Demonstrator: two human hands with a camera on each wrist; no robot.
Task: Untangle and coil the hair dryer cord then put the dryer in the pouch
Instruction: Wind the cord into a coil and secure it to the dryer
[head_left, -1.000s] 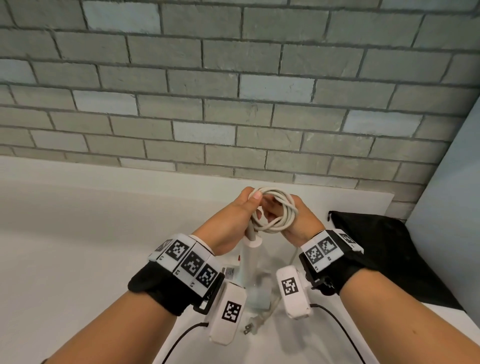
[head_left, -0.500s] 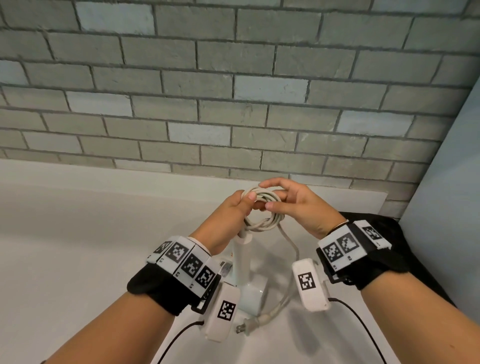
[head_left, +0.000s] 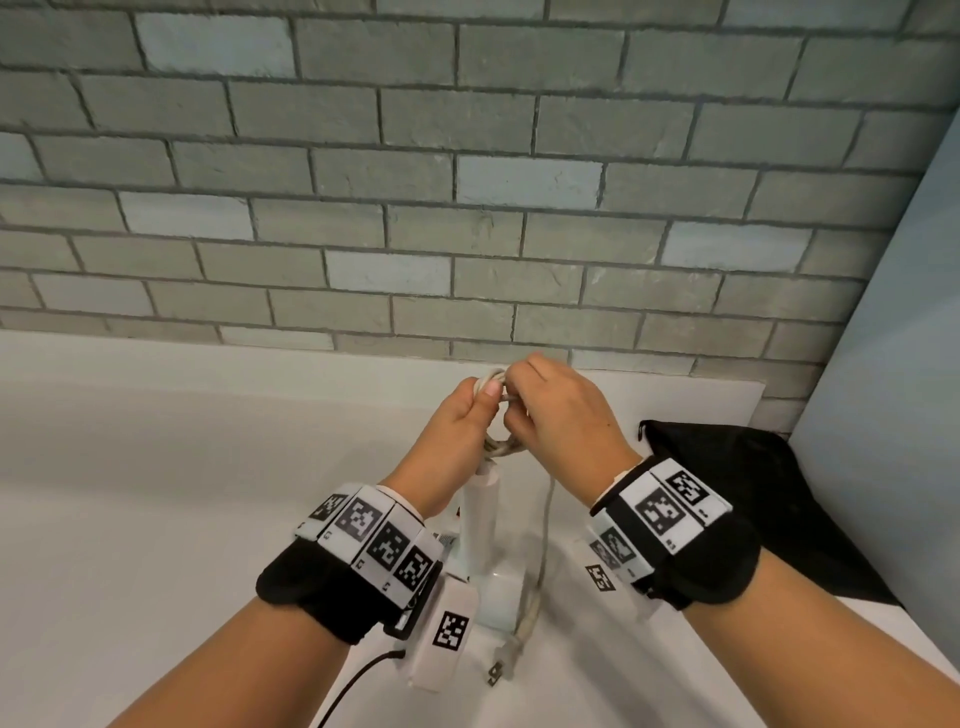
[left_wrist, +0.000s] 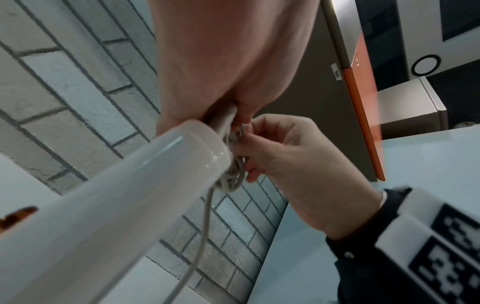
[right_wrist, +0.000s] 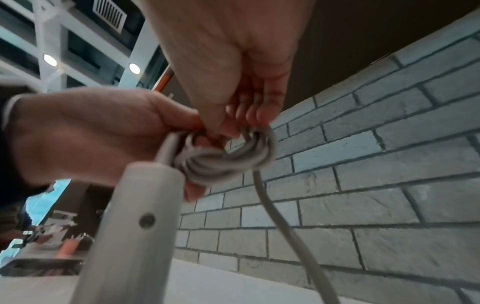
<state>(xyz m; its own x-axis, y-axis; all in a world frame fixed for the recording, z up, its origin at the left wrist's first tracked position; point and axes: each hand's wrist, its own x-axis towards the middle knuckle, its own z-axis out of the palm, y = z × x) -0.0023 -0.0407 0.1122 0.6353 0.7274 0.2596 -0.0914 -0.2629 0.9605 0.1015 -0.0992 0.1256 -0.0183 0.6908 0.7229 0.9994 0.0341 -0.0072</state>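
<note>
The white hair dryer (head_left: 482, 525) stands head-down on the counter, its handle (left_wrist: 109, 205) (right_wrist: 135, 222) pointing up. Just above the handle the grey-white cord is wound into a small coil (head_left: 496, 441) (right_wrist: 228, 156) (left_wrist: 233, 176). My left hand (head_left: 462, 421) grips the coil's left side, thumb over the strands. My right hand (head_left: 545, 410) pinches the coil's top, fingers curled round the strands. One loose length of cord (head_left: 545, 535) (right_wrist: 280, 226) hangs from the coil to the plug (head_left: 506, 662) on the counter. The black pouch (head_left: 769, 499) lies flat on the right.
The white counter (head_left: 156, 519) runs left of the dryer. A grey brick wall (head_left: 467, 208) stands close behind the hands. A pale blue panel (head_left: 893, 364) closes off the right side beyond the pouch.
My right hand rose from under the coil and turned over its top, laying another turn. The hanging length has grown shorter and the coil smaller and tighter. The left hand stayed put.
</note>
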